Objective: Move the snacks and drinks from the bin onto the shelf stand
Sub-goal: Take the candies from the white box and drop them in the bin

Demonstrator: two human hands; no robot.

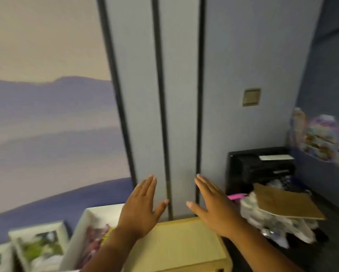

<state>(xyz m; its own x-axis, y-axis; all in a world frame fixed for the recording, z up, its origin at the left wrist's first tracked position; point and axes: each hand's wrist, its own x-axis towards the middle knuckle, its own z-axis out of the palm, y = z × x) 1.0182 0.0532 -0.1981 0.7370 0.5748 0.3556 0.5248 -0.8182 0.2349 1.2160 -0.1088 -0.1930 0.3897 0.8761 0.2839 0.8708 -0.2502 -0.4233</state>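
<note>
Both hands are held flat and empty, left hand [140,211] and right hand [213,208], above the bare wooden shelf stand [184,246]. Snacks are seen blurred in the white bin [86,218] alongside; nothing appears moved yet.

Office-type rm: black printer [262,169] on floor, grey wall panels [184,95], wall switch [251,97].

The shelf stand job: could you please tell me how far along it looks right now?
Nothing looks done: the light wooden stand top shows nothing on it. Nothing is in hand either; the left hand and right hand are open and hold nothing above it. Blurred packets still sit in the white bin at left, so the moving seems yet to start.
</note>
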